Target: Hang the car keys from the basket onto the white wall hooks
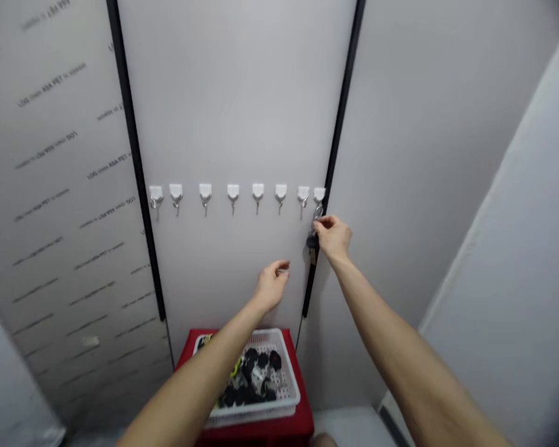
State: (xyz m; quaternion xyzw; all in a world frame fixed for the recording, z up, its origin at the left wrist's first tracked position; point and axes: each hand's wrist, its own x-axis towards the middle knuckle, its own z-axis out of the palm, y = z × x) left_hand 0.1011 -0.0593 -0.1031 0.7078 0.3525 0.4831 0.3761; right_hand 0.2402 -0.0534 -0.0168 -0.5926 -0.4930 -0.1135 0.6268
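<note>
My right hand (334,237) pinches the upper metal part of what looks like a black-headed key (312,246) on a ring. The key hangs down just below the rightmost white wall hook (319,195); whether its ring is over the hook I cannot tell. Lower and to the left, my left hand (271,287) is in front of the wall with thumb and fingertips apart, and nothing shows between them. Beneath it stands a white plastic basket (286,406) with several black-headed pieces (251,366) in it, partly covered by my left forearm.
A row of several white hooks (233,192) runs across the pale wall panel (237,93) between two black strips (129,124). The basket rests on a red stool or box (302,397). A printed panel (51,186) is on the left and a plain grey panel (414,124) on the right.
</note>
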